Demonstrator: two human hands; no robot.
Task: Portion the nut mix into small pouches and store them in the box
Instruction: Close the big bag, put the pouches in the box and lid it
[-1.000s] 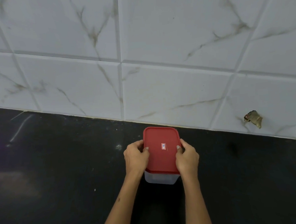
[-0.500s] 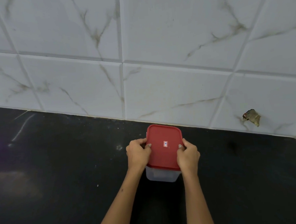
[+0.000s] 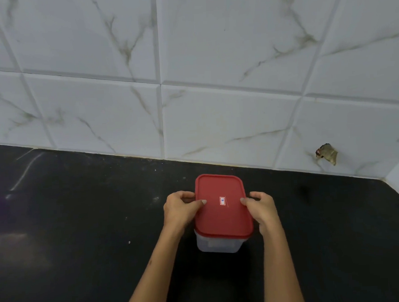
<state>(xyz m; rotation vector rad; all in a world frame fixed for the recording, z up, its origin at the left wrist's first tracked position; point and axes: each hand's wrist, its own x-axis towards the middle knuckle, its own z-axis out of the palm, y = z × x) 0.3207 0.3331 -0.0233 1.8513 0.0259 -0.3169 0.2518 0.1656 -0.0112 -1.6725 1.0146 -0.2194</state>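
Here, the left hand [image 3: 180,209] and right hand [image 3: 262,208] grasp a rounded-rectangular translucent plastic box [image 3: 218,244] between them, thumbs on its smooth red lid [image 3: 222,216], over the matte black counter [image 3: 82,226].

Red lid [image 3: 222,216] at lower centre, with a small white sticker [image 3: 222,200] edged in red and marked blue. Beneath it, translucent whitish box [image 3: 218,245]. Black countertop [image 3: 82,226] across the lower frame, flecked with pale specks and a faint whitish streak at left. White wall tiles [image 3: 212,57] above, veined grey-brown like marble; brownish chipped patch [image 3: 327,153] at right.
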